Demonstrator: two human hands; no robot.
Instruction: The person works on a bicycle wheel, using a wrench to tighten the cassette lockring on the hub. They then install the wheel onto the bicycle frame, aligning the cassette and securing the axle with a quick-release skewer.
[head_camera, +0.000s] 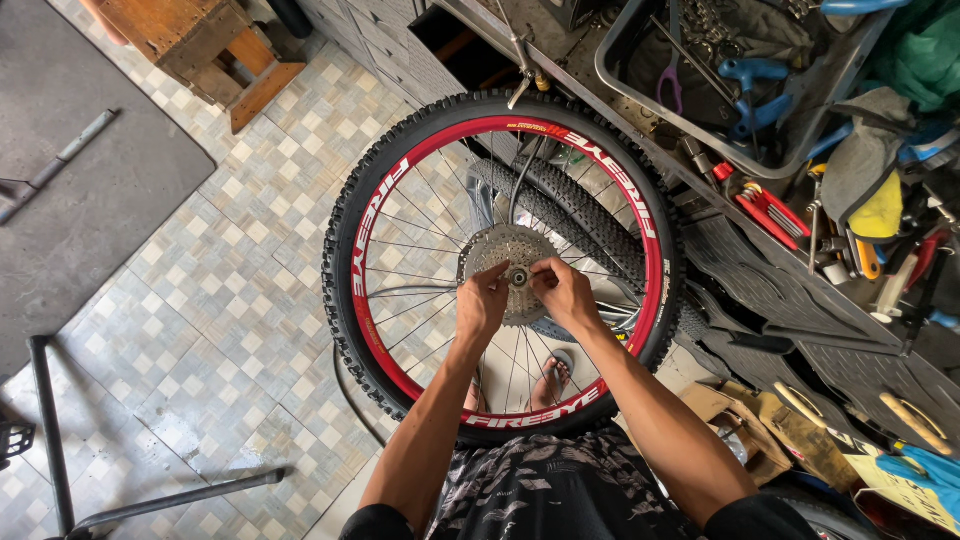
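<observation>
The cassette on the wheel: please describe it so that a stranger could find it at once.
Find the big wheel with the red rim and knobby black tyre. At its centre, where the spokes meet, sits the cassette, between the left hand and right hand. It alone is a toothed grey metal disc.

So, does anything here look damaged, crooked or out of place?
Nothing looks damaged. The black knobby-tyred wheel with the red rim is off its bike, held flat while the left hand and right hand work at the silver toothed cassette. The tool tray and bench beside it are cluttered.
</observation>
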